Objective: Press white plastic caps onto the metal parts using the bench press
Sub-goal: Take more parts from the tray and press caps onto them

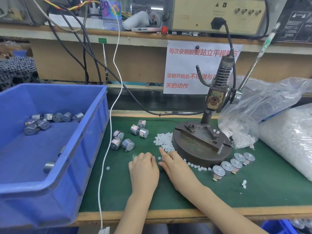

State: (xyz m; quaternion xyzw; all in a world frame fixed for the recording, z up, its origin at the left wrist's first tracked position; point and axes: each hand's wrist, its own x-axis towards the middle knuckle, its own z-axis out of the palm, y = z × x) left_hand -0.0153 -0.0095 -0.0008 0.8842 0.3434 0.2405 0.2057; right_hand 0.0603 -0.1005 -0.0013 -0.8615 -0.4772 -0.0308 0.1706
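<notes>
My left hand [143, 168] lies knuckles up on the green mat [253, 188], fingers curled down around a grey metal part [162, 159], of which only a sliver shows. My right hand [175, 166] is beside it, its index finger stretched onto the pile of white plastic caps [163, 139]. The bench press [202, 142] stands just behind the hands, with its ram [214, 100] raised and nothing on its fixture. Several bare metal parts [128, 137] lie to the left. Several parts with white tops [234, 163] stand to the right.
A blue bin [87, 149] holding several metal parts fills the left side. Two clear bags of white caps [244, 119] [290, 137] lie right of the press. The press lever [253, 65] slants up to the right. A white cable [108, 149] hangs beside the bin.
</notes>
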